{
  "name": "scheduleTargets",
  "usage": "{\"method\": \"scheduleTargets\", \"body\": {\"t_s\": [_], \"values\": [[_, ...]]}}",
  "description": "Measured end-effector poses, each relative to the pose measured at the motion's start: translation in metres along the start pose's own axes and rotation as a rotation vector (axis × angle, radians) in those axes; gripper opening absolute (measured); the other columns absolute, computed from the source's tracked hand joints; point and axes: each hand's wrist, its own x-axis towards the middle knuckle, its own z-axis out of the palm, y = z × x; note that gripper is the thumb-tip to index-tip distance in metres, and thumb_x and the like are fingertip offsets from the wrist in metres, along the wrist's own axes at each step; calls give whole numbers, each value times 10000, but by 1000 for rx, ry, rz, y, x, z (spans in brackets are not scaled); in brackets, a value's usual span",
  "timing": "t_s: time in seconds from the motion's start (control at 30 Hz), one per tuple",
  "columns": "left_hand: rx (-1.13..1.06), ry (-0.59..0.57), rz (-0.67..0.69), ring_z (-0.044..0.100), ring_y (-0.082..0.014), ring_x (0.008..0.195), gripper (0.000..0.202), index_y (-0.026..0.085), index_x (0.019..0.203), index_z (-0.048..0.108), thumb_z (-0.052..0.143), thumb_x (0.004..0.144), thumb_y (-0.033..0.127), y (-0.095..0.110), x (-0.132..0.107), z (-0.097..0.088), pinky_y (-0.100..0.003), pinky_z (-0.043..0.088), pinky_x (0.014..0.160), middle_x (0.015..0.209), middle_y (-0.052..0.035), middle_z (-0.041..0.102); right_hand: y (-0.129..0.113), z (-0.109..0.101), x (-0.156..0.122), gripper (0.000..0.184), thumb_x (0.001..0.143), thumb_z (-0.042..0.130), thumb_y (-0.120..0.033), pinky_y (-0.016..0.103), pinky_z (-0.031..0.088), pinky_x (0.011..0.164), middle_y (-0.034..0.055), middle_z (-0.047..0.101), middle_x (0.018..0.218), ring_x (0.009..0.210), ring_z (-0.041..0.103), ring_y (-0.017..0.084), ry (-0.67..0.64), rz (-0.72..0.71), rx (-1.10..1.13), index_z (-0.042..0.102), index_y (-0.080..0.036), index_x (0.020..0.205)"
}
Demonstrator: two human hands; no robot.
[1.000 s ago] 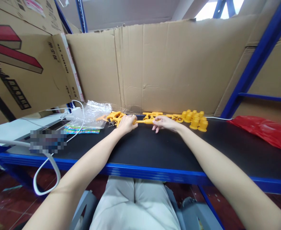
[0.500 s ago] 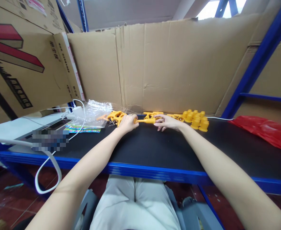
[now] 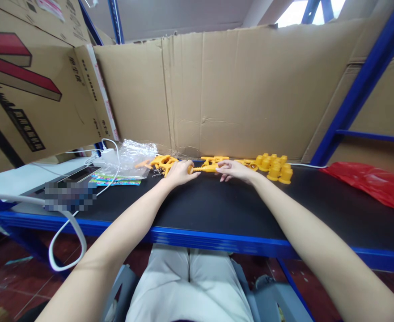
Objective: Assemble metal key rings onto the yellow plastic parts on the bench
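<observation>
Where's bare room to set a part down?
Bare: the black tabletop between left forearm and right forearm, beyond the blue edge; and right of the right forearm, up to the red plastic. Crowded: the back, from clear plastic past left hand and right hand to yellow cups, yellow parts between.

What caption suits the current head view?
Left hand and right hand hold a ridged yellow plastic part over a black tabletop.

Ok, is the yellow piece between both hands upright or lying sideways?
Sideways: the yellow piece stretches from the left hand across to the right hand.
</observation>
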Motion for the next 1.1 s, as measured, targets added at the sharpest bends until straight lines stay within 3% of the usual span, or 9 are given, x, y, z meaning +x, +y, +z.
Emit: {"method": "scheduleTargets", "body": {"t_s": [0.23,0.57,0.67,0.87,1.1], "values": [[-11,-11,-6,608,-205,742,375,174,942,601,509,779,498,3,-1,-3,-296,432,684,797,-53,659,2,-2,0,488,760,661,-256,220,509,543,62,665,871,579,624,103,-36,-37,34,446,-167,1189],[-22,4,2,601,-194,707,315,182,909,610,496,786,450,4,-1,-3,-285,423,654,762,-46,654,-8,4,-4,293,801,623,-338,207,496,509,76,666,773,538,600,96,-7,4,-12,552,-123,987],[-24,-3,-1,603,-196,713,312,183,912,610,493,786,443,3,-1,-3,-286,422,657,766,-46,656,-8,4,-6,338,785,638,-358,207,501,523,81,664,781,552,602,96,-18,1,-3,564,-112,1003],[-17,-11,-1,606,-198,721,318,178,919,615,491,790,441,7,-2,-5,-285,423,661,772,-49,660,5,-2,0,555,717,712,-266,223,519,560,26,662,759,572,613,96,-55,-33,54,455,-161,1198],[-14,-13,-4,606,-191,732,321,176,920,619,487,796,441,7,-2,-5,-282,430,678,788,-51,663,3,0,0,402,716,710,-336,231,523,535,44,664,692,542,610,108,-41,-35,55,535,-125,1010]]}}
